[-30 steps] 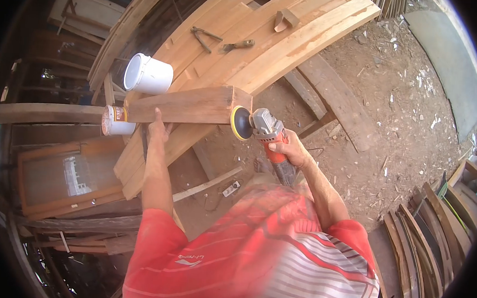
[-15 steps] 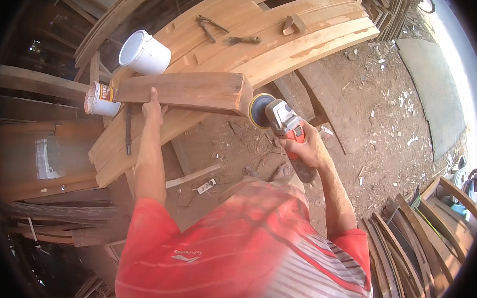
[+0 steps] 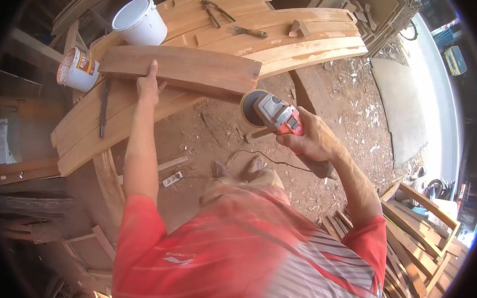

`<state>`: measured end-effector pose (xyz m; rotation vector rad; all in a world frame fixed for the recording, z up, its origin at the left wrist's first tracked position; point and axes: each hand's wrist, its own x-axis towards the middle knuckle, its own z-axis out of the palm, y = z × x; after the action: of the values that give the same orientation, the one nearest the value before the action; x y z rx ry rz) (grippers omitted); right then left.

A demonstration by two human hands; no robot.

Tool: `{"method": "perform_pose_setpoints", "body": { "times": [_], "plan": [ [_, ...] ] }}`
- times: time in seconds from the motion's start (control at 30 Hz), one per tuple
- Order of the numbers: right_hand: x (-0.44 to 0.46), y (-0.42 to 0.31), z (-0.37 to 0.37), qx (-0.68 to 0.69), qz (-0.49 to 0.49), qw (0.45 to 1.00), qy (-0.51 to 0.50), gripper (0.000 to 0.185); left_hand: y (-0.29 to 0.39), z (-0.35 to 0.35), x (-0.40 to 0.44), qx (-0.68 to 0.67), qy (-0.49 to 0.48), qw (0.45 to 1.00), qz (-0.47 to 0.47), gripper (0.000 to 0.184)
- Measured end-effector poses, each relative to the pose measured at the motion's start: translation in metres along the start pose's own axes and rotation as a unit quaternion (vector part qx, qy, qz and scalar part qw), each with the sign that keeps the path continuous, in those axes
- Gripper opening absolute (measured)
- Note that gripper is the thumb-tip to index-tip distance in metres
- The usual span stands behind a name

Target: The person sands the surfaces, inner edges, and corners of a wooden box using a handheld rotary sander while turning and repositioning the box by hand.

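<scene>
My left hand (image 3: 148, 85) grips the near edge of a thick brown wooden beam (image 3: 183, 65), thumb on its top face and the other fingers partly hidden beneath. The beam rests across pale planks on a bench. In my right hand (image 3: 312, 136) is an angle grinder (image 3: 275, 114) with an orange-and-grey body, the fingers wrapped round it. Its round sanding disc (image 3: 250, 107) is at the lower corner of the beam's right end; I cannot tell whether they touch. A dark cord trails from the grinder toward the ground near my feet.
Behind the beam are a white lidded bucket (image 3: 141, 22), pincers (image 3: 216, 13), a brush-like tool (image 3: 249, 32) and a small wood offcut (image 3: 298, 29). An open paint pail (image 3: 78, 69) stands left. A power strip (image 3: 172, 179) lies on the littered ground; stacked timber (image 3: 422, 245) stands right.
The view has shifted. My right hand has turned the grinder, and its disc has gone from the beam's end face to the lower corner. My left hand keeps its hold.
</scene>
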<state>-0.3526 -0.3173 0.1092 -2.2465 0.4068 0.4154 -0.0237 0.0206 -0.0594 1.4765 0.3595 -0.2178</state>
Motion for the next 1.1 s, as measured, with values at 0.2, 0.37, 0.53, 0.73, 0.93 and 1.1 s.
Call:
{"method": "perform_pose_setpoints", "body": {
  "times": [0.2, 0.37, 0.53, 0.73, 0.93, 1.1],
  "plan": [
    [0.012, -0.017, -0.018, -0.047, -0.024, 0.998, -0.018, 0.067, 0.003, 0.000, -0.013, -0.003, -0.014, 1.000, 0.028, 0.085],
    [0.048, 0.042, -0.022, 0.011, -0.065, 0.998, 0.018, 0.058, 0.002, 0.004, -0.013, -0.002, 0.004, 0.999, 0.035, 0.089],
    [0.049, 0.030, -0.036, 0.069, -0.073, 0.994, 0.037, 0.047, -0.001, 0.006, -0.010, -0.006, 0.020, 1.000, 0.022, 0.091],
    [0.037, -0.001, -0.029, -0.021, -0.057, 0.997, -0.039, 0.066, -0.010, 0.003, 0.004, -0.031, 0.020, 0.999, 0.003, 0.094],
    [0.057, 0.010, -0.035, -0.053, -0.049, 0.997, -0.030, 0.065, -0.004, 0.008, -0.009, -0.044, 0.024, 0.999, 0.020, 0.090],
    [0.059, 0.008, -0.051, 0.078, -0.015, 0.997, 0.003, 0.057, -0.011, 0.003, 0.002, -0.060, 0.000, 0.998, 0.009, 0.098]
  ]
}}
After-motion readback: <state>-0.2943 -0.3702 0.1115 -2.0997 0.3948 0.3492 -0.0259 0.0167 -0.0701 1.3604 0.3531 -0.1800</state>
